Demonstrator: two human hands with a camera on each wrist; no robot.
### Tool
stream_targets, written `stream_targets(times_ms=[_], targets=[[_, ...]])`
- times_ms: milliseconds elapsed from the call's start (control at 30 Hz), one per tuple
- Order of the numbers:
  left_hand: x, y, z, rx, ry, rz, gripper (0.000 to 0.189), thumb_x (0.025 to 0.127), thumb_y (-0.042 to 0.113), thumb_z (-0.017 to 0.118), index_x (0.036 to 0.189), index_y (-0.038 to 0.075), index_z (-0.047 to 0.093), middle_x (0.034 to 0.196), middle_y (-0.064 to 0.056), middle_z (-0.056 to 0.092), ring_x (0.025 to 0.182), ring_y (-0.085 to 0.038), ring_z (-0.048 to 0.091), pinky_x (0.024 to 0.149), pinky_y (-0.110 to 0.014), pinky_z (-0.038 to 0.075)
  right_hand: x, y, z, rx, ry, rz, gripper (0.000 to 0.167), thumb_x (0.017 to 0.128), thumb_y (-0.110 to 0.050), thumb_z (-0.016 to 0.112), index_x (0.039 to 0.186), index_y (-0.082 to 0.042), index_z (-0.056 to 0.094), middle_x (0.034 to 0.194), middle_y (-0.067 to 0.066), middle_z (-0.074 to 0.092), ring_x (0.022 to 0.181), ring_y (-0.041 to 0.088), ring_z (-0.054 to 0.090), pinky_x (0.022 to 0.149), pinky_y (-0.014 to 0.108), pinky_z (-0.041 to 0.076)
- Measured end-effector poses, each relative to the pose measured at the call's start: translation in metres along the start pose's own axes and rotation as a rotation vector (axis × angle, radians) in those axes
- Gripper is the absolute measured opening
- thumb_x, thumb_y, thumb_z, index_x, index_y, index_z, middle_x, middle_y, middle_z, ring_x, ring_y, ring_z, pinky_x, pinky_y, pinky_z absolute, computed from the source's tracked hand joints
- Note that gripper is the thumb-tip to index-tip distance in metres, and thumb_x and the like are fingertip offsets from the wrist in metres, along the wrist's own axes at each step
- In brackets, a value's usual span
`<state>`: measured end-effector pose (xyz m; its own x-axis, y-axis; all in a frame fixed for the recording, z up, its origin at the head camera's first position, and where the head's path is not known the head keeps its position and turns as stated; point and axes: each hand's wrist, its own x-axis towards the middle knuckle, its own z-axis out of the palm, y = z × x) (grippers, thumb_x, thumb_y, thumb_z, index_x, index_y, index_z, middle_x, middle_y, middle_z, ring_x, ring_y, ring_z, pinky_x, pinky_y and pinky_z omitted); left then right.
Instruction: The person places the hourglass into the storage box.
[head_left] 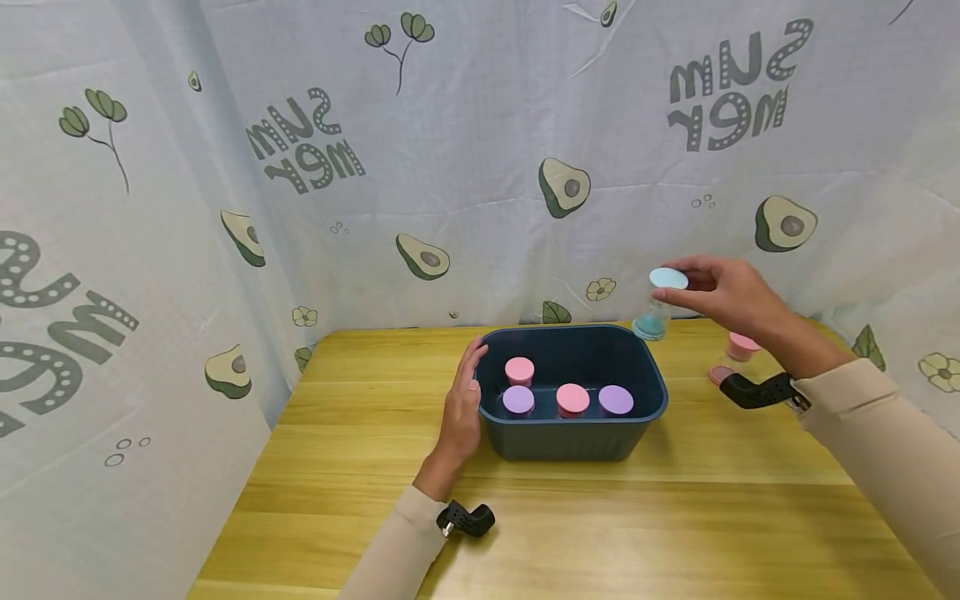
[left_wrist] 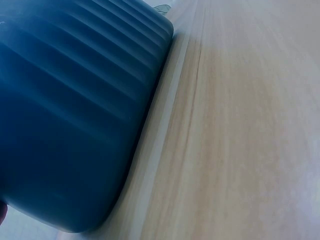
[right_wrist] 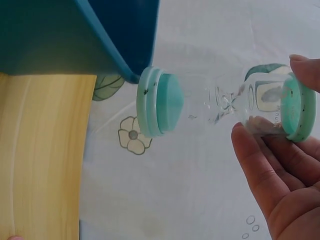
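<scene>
My right hand [head_left: 723, 292] pinches a mint-green hourglass [right_wrist: 170, 105] by its upper cap, thumb on one side and fingers on the other. The hourglass is upright beside the right rear corner of a dark blue plastic bin [head_left: 555, 442], with teal sand in its lower bulb. In the right wrist view its clear glass waist shows between the two caps. Against the bin's left wall rests my left hand [head_left: 460, 412], its fingers extended along the rim. Inside the bin stand several hourglasses, among them a pink one [head_left: 573, 398] and a purple one [head_left: 616, 400].
Another pink hourglass [head_left: 742, 346] stands on the wooden table [head_left: 360, 467] right of the bin, partly hidden by my right wrist. A white curtain [head_left: 480, 167] printed with avocados hangs behind the table and along its left side.
</scene>
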<state>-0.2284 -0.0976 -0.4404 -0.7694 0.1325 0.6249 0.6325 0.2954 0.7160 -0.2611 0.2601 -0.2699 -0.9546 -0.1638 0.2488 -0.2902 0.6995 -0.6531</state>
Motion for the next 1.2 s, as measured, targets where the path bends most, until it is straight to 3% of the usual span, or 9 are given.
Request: stream_targets(times_ms=[100, 267, 367, 600, 833, 1200], targets=[[-0.001, 0.000, 0.001, 0.001, 0.002, -0.002, 0.052, 0.097, 0.015, 0.027, 0.147, 0.010, 0.036, 0.158, -0.005, 0.025, 0.145, -0.023, 0.023, 0.110, -0.055, 0.027, -0.002, -0.005, 0.003, 0.010, -0.006, -0.001, 0.056, 0.085, -0.036, 0.072, 0.127, 0.000, 0.058, 0.119, 0.024, 0.064, 0.084, -0.010, 0.060, 0.068, 0.008, 0.047], [-0.003, -0.001, 0.001, 0.000, 0.003, 0.001, 0.052, 0.096, 0.014, 0.026, 0.147, 0.009, 0.036, 0.158, -0.006, 0.025, 0.144, -0.024, 0.024, 0.110, -0.056, 0.028, -0.005, -0.013, 0.012, 0.008, -0.022, -0.033, 0.053, 0.086, -0.034, 0.071, 0.124, 0.000, 0.059, 0.116, 0.022, 0.065, 0.096, 0.022, 0.068, 0.071, 0.011, 0.050], [-0.004, -0.002, 0.001, 0.004, 0.004, 0.010, 0.052, 0.096, 0.014, 0.027, 0.147, 0.010, 0.036, 0.158, -0.006, 0.026, 0.144, -0.024, 0.024, 0.110, -0.055, 0.028, -0.007, -0.017, 0.018, 0.013, -0.037, -0.047, 0.052, 0.086, -0.034, 0.071, 0.123, 0.000, 0.060, 0.115, 0.021, 0.065, 0.100, 0.032, 0.066, 0.074, 0.015, 0.052], [-0.006, -0.001, 0.000, 0.010, 0.005, 0.018, 0.051, 0.097, 0.018, 0.027, 0.147, 0.011, 0.036, 0.158, -0.005, 0.026, 0.144, -0.022, 0.024, 0.111, -0.054, 0.028, -0.008, -0.025, 0.031, 0.047, -0.049, -0.076, 0.049, 0.086, -0.031, 0.072, 0.124, -0.002, 0.061, 0.114, 0.017, 0.066, 0.100, 0.031, 0.066, 0.076, 0.014, 0.051], [-0.006, 0.000, 0.000, 0.011, 0.005, 0.015, 0.051, 0.097, 0.018, 0.026, 0.147, 0.008, 0.037, 0.158, -0.007, 0.026, 0.144, -0.022, 0.024, 0.111, -0.053, 0.027, -0.009, -0.026, 0.044, 0.080, -0.100, -0.156, 0.054, 0.086, -0.024, 0.073, 0.128, 0.004, 0.055, 0.118, 0.024, 0.063, 0.104, 0.038, 0.064, 0.079, 0.022, 0.054], [-0.004, -0.005, 0.001, 0.013, 0.011, 0.038, 0.052, 0.096, 0.014, 0.026, 0.147, 0.010, 0.036, 0.158, -0.008, 0.026, 0.144, -0.023, 0.024, 0.110, -0.054, 0.028, -0.009, -0.028, 0.064, 0.123, -0.119, -0.093, 0.054, 0.085, -0.029, 0.073, 0.127, 0.001, 0.053, 0.117, 0.021, 0.064, 0.105, 0.035, 0.063, 0.087, 0.040, 0.054]])
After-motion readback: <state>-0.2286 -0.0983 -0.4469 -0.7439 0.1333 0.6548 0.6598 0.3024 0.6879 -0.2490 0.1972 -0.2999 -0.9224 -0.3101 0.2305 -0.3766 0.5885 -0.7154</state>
